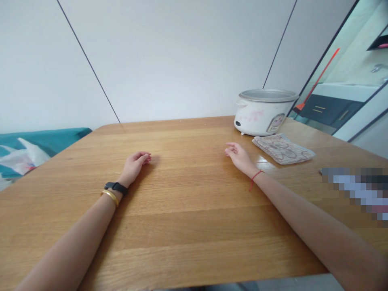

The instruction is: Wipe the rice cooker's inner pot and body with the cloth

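Right grip point(239, 157) is left of the cloth point(283, 148).

white pot point(259, 117) with pink print upper right, beige checked cloth point(284, 149) centre right, brown wood-grain table point(182, 194), gold bangle point(111, 196), red bracelet point(256, 174)

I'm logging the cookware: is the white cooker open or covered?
Open: no lid or knob tops the white cooker, and its grey inner wall shows inside the rim.

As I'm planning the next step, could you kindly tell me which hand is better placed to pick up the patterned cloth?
Probably the right hand: it is near the patterned cloth, with nothing visible in it, whereas the left hand is farther off across the table.
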Motion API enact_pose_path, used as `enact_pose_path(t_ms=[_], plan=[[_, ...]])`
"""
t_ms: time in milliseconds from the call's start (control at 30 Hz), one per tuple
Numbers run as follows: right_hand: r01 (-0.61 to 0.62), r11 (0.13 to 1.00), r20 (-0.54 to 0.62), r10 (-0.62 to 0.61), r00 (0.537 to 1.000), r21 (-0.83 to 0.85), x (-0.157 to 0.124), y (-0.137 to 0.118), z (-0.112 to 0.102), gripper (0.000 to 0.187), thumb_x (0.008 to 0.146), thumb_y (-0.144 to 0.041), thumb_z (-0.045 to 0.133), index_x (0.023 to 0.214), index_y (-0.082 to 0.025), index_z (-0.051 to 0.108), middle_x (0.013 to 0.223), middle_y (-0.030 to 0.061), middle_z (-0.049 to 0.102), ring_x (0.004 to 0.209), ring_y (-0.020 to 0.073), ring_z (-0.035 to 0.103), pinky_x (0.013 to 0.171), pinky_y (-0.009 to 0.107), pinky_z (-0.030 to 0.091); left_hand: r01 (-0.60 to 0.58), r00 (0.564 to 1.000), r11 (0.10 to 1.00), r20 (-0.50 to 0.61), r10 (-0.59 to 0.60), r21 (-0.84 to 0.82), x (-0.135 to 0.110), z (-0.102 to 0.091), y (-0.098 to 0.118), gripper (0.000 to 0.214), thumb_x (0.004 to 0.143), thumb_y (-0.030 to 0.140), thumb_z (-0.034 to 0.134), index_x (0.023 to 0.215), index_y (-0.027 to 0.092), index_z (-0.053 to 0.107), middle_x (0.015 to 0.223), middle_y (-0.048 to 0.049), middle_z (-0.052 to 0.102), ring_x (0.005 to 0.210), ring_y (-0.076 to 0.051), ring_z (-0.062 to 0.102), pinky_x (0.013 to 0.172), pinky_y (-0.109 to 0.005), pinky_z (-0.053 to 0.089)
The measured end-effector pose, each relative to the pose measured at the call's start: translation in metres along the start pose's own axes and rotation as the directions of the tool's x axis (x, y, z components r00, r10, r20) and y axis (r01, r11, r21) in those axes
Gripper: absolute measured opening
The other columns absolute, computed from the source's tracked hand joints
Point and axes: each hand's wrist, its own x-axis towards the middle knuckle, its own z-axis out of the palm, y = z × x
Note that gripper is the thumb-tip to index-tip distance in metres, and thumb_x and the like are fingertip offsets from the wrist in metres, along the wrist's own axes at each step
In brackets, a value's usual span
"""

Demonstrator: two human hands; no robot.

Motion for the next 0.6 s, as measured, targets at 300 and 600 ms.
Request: enact_pose_path(t_ms=[300,600], plan=[[0.03,0.994,0.044,-0.025,0.999,-0.102,-0.005,-0.014,-0.002,0.016,0.086,-0.031,0.064,0.094,-0.021,0.075,0.096,0.0077,0.077,0.091,0.0223,0.071,0.094,0.041,0.056,-0.005,1.0,1.0,0.001,0.005,0.002,0.0,0.001,0.0,0.037,0.063,0.046,0.086,0.082,0.016,0.075,0.08,-0.0073,0.073,0.077,-0.019,0.067,0.08,-0.032,0.057],[0.041,0.994,0.023,-0.039,0.999,-0.1,-0.004,-0.011,0.0,0.016,0.085,-0.033,0.066,0.091,-0.022,0.076,0.096,0.0072,0.078,0.091,0.0231,0.071,0.095,0.042,0.056,-0.012,1.0,1.0,0.004,0.012,0.002,-0.001,0.001,0.001,0.039,0.061,0.045,0.087,0.085,0.017,0.075,0.079,-0.0057,0.073,0.077,-0.019,0.067,0.08,-0.031,0.057]])
